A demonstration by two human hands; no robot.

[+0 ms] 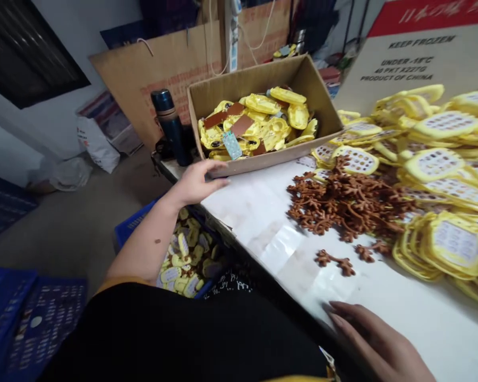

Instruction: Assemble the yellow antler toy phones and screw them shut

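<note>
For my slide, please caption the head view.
Left hand at a brown cardboard box of yellow plastic shells; right hand near brown branching plastic parts on a white tabletop.

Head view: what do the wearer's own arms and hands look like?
The left hand and right hand are bare, without gloves. The left forearm, also bare, carries a small oval mark; beyond it shows a yellow-orange sleeve edge.

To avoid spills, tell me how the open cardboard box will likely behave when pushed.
The cardboard box would probably slide, not tip, being broad and low. Its thin walls may flex. The loose yellow parts heaped inside could shift.
</note>
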